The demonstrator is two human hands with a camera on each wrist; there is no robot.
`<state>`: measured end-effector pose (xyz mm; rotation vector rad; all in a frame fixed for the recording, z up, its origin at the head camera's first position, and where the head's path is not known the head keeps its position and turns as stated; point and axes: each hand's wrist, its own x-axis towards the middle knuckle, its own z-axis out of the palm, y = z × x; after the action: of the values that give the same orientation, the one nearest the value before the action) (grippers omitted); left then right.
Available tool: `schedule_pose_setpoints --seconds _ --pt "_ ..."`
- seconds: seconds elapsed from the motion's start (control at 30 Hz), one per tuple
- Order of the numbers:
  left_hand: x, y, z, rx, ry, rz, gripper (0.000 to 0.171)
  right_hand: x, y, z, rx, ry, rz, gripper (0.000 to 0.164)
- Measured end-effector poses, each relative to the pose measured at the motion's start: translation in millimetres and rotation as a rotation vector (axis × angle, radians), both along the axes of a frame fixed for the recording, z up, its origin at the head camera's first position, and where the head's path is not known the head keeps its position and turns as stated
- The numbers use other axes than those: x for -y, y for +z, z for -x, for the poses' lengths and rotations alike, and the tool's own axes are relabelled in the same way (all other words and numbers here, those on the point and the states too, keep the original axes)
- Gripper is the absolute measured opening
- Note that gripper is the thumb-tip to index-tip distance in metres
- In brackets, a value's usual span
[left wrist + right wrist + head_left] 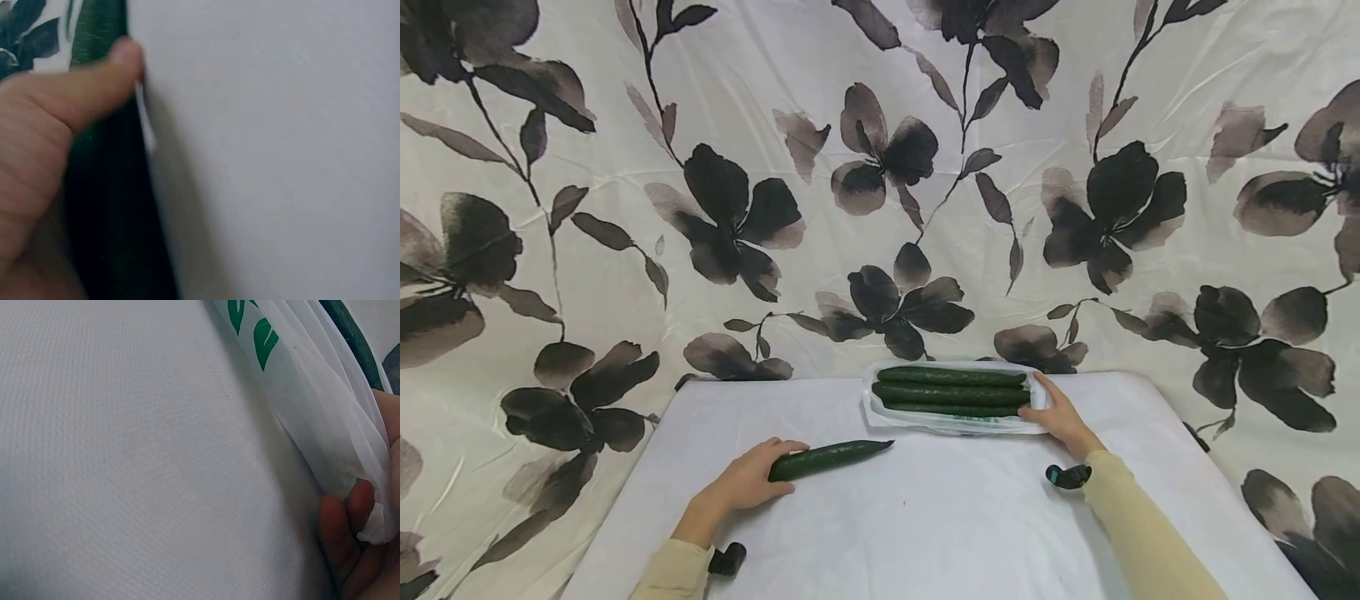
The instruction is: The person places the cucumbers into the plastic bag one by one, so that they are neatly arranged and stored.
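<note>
My left hand (748, 477) grips the blunt end of a single dark green cucumber (838, 457), whose tapered tip points right. In the left wrist view, the thumb (94, 90) lies along that cucumber's side. Farther back, a white plastic bag (917, 422) with its top spread wide holds three cucumbers (955, 394) lying side by side. My right hand (1063, 423) holds the bag's right end. From the right wrist, green leaf prints show on the bag (300, 406), with curled fingers (337, 528) at its gathered end.
A white cloth (910, 533) covers the table, and the bag stands near its back edge. Behind hangs a curtain (880, 250) with dark flower prints. Black wrist devices sit at the left sleeve (673, 571) and the right sleeve (1138, 521).
</note>
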<state>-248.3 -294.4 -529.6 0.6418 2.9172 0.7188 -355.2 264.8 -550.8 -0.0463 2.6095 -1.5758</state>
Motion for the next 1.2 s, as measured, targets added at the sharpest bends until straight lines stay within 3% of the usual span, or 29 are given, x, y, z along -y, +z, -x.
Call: schedule_pose_setpoints --seconds 0.13,0.3,0.67,0.93,1.2 --pt "-4 0.0 -2.6 0.041 -0.035 -0.035 0.055 0 -9.7 0.9 0.023 -0.003 0.012 0.102" --pt "-10 0.7 0.0 0.015 -0.077 -0.049 0.05 0 -12.1 2.3 0.023 -0.014 0.015 0.101" --pt "-21 4.0 3.2 -0.049 -0.048 -0.029 0.053 0 -7.1 3.0 0.042 -0.016 0.017 0.101" --pt "-38 27.8 11.1 -0.148 -0.084 -0.029 0.052 -2 -1.9 1.5 0.019 -0.013 0.016 0.098" --pt "-54 43.1 25.6 -0.191 -0.116 -0.042 0.053 -1 -2.1 3.0 0.015 -0.034 0.0 0.097"
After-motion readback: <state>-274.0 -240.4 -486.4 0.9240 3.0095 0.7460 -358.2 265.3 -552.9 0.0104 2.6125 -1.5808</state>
